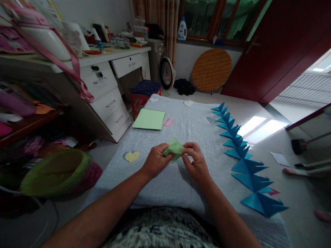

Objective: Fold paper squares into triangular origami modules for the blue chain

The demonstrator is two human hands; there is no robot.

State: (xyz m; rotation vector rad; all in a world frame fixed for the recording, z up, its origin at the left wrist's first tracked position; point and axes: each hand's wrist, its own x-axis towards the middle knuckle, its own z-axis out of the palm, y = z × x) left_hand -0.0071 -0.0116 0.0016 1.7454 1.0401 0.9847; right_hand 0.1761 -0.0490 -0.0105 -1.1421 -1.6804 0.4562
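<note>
Between my hands, above the cloth-covered table, is a partly folded piece of light green paper [175, 147]. My left hand [156, 159] pinches its left side between thumb and fingers. On the right edge, the thumb and fingertips of my right hand [196, 161] close on the same paper. Farther off to the left lies a stack of flat light green paper [149, 119]. Along the table's right side runs a row of several folded blue paper cranes [243, 167], wings spread. The exact folds under my fingers are hidden.
The pale blue tablecloth [178, 193] has heart patches. A green-lined waste bin [55, 172] stands left of the table, below a white desk [103, 93] with drawers. Beyond the far edge are a stool [146, 89] and a washing machine with its door open [167, 73].
</note>
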